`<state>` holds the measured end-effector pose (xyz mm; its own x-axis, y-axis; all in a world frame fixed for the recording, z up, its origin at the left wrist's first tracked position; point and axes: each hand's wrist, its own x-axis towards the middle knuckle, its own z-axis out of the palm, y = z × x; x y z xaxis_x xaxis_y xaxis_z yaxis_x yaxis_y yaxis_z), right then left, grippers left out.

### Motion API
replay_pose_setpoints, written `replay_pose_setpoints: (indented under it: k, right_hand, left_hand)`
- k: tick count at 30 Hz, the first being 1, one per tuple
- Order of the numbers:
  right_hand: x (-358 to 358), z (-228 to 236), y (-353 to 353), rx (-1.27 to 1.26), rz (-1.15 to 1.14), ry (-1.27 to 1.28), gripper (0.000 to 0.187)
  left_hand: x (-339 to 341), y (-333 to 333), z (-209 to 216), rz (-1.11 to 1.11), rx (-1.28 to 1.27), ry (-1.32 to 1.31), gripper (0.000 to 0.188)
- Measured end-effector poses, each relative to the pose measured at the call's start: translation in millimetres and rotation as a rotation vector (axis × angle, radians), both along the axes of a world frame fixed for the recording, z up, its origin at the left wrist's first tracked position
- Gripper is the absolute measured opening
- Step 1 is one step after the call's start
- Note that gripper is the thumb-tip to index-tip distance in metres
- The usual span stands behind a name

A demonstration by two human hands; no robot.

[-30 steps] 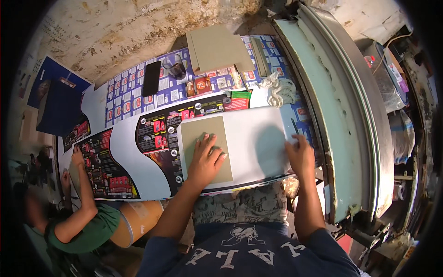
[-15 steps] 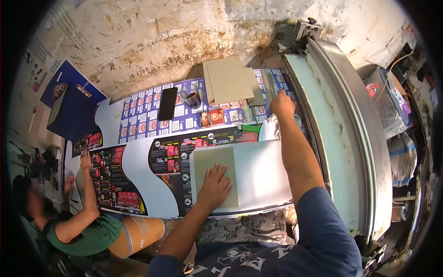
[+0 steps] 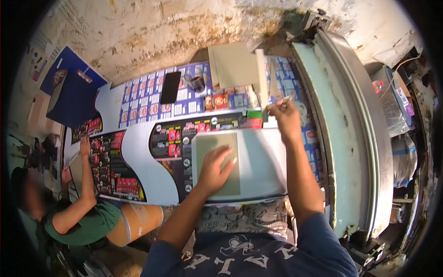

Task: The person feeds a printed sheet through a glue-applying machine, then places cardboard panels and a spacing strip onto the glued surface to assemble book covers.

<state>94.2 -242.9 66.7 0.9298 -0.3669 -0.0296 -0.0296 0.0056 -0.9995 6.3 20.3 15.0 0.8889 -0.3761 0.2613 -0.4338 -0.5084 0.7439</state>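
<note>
My left hand (image 3: pixel 216 170) is over a grey-brown board (image 3: pixel 230 184) with its fingers apart, either resting on it or just above it. The board lies on the left part of a white sheet (image 3: pixel 260 157). Beyond the sheet my right hand (image 3: pixel 285 117) is closed, thumb and fingers pinching the near end of a narrow grey-beige board strip (image 3: pixel 261 76). The strip points away from me, beside a stack of beige boards (image 3: pixel 233 67). A small shiny thing (image 3: pixel 288 99) shows at my right knuckles; its kind is unclear.
Printed sheets (image 3: pixel 161 141) cover the table. A black phone (image 3: pixel 170 87) and a glass of dark drink (image 3: pixel 197 83) stand farther back. A long metal-edged machine (image 3: pixel 355 134) flanks the right. At left, a person in green (image 3: pixel 85 224) works near a blue board cover (image 3: pixel 74 99).
My right hand has drawn back toward me, and the board strip has come up in it from beside the stack. My left hand's fingers have lifted and spread. The view has shifted slightly.
</note>
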Motion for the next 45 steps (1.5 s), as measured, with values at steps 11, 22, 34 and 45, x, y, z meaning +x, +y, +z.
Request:
replay_pose_setpoints:
  k: [11,22,34,45]
  right_hand:
    - [-101,-24,33,-0.286,0.343,0.033,0.050]
    - [-77,-30,15,-0.543,0.456,0.325,0.065]
    - [-79,-33,22,-0.665,0.456,0.349,0.062]
    - [-75,-35,19,-0.560,0.472,0.278,0.061]
  left_hand:
    - [-19,-27,11,-0.044,-0.254,0.673,0.024]
    - [-23,-19,-7,0.005,0.519,-0.144,0.053]
    - [-32,-21,-35,0.084,0.545,-0.085,0.057]
    - [-31,-20,-38,0.084,0.563,-0.074,0.057]
